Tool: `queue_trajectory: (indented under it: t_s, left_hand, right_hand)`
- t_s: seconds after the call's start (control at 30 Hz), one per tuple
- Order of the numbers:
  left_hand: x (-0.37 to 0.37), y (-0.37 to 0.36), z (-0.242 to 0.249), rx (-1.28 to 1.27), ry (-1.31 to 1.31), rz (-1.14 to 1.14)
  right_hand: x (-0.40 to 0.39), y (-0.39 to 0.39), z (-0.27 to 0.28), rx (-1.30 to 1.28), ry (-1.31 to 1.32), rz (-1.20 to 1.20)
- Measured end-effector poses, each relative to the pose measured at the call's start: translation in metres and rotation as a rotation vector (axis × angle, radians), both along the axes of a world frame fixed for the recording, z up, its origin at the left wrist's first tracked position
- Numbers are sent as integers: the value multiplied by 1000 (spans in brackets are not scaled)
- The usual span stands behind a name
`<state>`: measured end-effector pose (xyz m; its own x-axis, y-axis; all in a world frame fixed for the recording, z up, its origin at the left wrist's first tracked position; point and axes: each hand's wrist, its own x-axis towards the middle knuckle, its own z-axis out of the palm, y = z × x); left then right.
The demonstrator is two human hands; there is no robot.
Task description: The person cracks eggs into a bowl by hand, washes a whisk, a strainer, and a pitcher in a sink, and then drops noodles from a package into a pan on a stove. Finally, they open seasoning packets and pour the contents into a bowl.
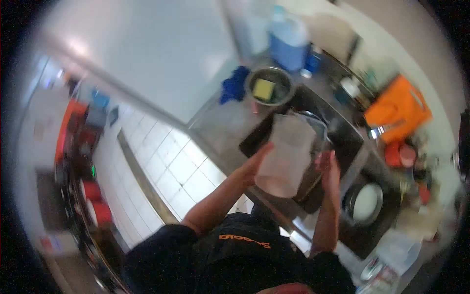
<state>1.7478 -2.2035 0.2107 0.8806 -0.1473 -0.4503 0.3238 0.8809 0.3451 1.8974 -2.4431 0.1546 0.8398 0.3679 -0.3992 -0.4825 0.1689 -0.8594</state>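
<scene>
A tall translucent plastic container is tilted over the dark sink, its round end toward me. My left hand is closed around its left side. My right hand is just off the container's right side, its fingers bent and smeared by motion; I cannot tell whether it holds anything. Beyond the container, a clear rounded vessel lies in the sink, partly hidden. Behind the sink's far edge stands a metal bowl with a yellow sponge in it.
A blue cloth lies left of the bowl, and a jug of blue liquid stands behind. A second basin at right holds a round pot with a white inside. An orange bag rests against the wall. White floor tiles lie at left.
</scene>
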Motion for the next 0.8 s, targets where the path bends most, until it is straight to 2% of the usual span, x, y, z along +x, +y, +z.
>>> queue_trajectory:
  t_s: [0.03, 0.07, 0.1, 0.13, 0.17, 0.2, 0.27, 0.3, 0.37, 0.4, 0.43, 0.47, 0.5, 0.57, 0.6, 0.67, 0.73, 0.8]
  left_hand:
    - [-4, -1, -2, -30, -11, -83]
    - [-5, 2, -4, -48, -27, -166]
    - [-4, 4, 7, 29, -139, -174]
    - [-2, 4, 25, 111, -238, -188]
    - [4, -1, 29, 239, -305, -138]
    - [1, 2, 33, 366, -363, -96]
    - [-39, 25, 95, 1080, -435, 29]
    - [-64, 49, 91, 1295, -473, 215]
    - [-170, 119, 102, 1578, -320, 212]
    - [-229, 153, 76, 1582, -193, 397]
    - [-292, 182, 47, 1248, 26, 571]
    - [-368, 207, 10, 1439, 308, 678]
    - [-446, 224, -46, 1637, 731, 745]
    - [-606, 235, -123, 1545, 1001, 1036]
    - [-668, 225, -105, 1407, 1163, 1036]
    - [-748, 205, -52, 1156, 1318, 1212]
    - [-818, 202, -56, 1209, 1670, 1204]
    - [-860, 226, -72, 1227, 1666, 1265]
  right_hand:
    - [-15, 15, 17, 177, 178, 182]
    - [-24, 34, 35, 328, 135, 288]
    - [-26, 55, 39, 364, 7, 180]
    - [-20, 53, 43, 327, -118, 203]
    - [-66, 77, 118, 230, -429, 68]
    - [-31, 65, 81, 219, -242, -68]
    - [-31, 69, 105, 81, -411, -217]
    - [-35, 73, 120, 29, -483, -280]
    - [-47, 79, 143, -81, -602, -387]
    - [-61, 86, 157, -115, -651, -434]
    - [-78, 94, 165, -140, -679, -482]
    - [-98, 104, 176, -156, -694, -518]
    - [-119, 111, 187, -185, -706, -538]
    - [-161, 126, 203, -206, -702, -567]
    - [-185, 132, 209, -197, -699, -572]
    - [-227, 153, 225, -194, -660, -500]
    - [-259, 181, 237, -183, -618, -417]
    - [-295, 209, 248, -173, -551, -291]
